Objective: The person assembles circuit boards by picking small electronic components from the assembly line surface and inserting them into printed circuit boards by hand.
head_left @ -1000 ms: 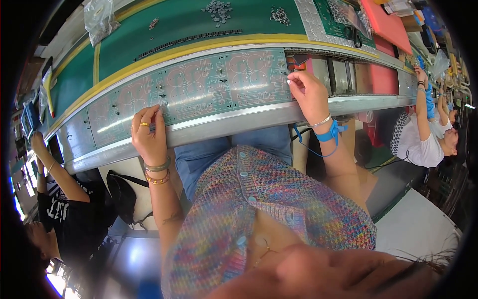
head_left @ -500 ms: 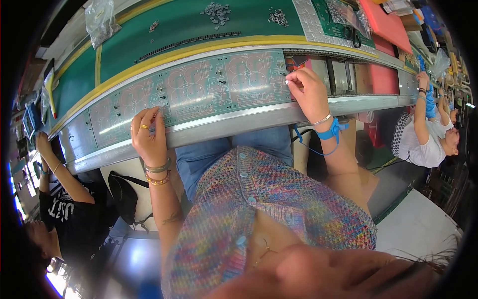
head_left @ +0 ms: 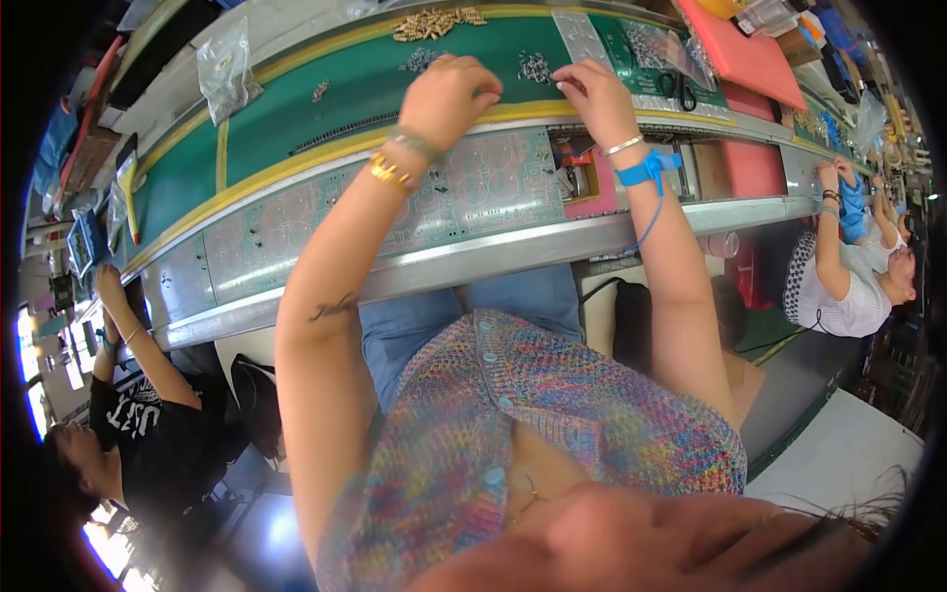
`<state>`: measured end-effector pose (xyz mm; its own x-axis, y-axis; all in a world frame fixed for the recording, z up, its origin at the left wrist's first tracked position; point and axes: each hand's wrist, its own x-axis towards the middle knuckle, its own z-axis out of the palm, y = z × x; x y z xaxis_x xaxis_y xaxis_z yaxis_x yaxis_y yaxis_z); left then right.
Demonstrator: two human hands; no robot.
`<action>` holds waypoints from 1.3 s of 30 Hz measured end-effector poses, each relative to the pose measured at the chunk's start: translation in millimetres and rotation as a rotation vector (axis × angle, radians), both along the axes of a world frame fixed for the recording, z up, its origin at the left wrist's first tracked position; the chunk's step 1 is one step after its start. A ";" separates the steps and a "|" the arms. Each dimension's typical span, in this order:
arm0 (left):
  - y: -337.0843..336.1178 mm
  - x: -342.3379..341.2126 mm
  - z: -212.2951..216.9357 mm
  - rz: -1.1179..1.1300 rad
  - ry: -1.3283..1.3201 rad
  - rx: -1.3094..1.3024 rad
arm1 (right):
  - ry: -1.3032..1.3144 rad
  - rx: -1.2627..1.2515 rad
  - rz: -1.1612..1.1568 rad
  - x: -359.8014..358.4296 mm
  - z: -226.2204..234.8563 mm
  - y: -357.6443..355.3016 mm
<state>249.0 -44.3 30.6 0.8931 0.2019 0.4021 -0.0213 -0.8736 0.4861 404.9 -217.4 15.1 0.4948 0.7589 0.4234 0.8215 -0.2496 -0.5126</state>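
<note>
I see the hands well apart: the right hand, thumb and forefinger parted, beside metallic components on the green desk; the left hand near grey components — its grip I can't tell. Printed circuit boards lie along the metal rail — nearer the body.

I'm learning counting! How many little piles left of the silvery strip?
4: tan pile up top, grey pile by left hand, silver pile by right hand, small pile leftmost; more may hide.
</note>
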 end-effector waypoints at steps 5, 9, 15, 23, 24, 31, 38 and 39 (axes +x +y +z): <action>-5.5 59.5 -18.3 0.006 0.031 0.038 | -0.111 -0.011 -0.013 8.7 -11.4 4.0; -4.2 75.1 -23.9 0.031 0.082 0.109 | -0.164 -0.030 0.014 10.7 -10.3 8.4; -5.0 78.4 -28.1 0.128 0.250 0.362 | -0.136 -0.003 0.067 3.6 -14.7 15.0; -17.8 95.9 -38.0 0.118 0.287 0.311 | -0.166 -0.100 0.051 13.4 -17.4 4.8; -18.9 98.2 -37.3 0.101 0.307 0.305 | -0.150 -0.105 0.073 17.9 -19.6 3.6; -24.4 118.0 -39.1 0.099 0.362 0.328 | -0.141 -0.083 0.072 30.0 -19.5 2.2; -23.4 85.8 -28.6 0.118 0.275 0.256 | -0.196 -0.084 0.019 13.6 -21.2 6.4; -22.5 82.6 -29.0 0.113 0.255 0.244 | -0.235 -0.071 0.022 10.7 -20.4 7.3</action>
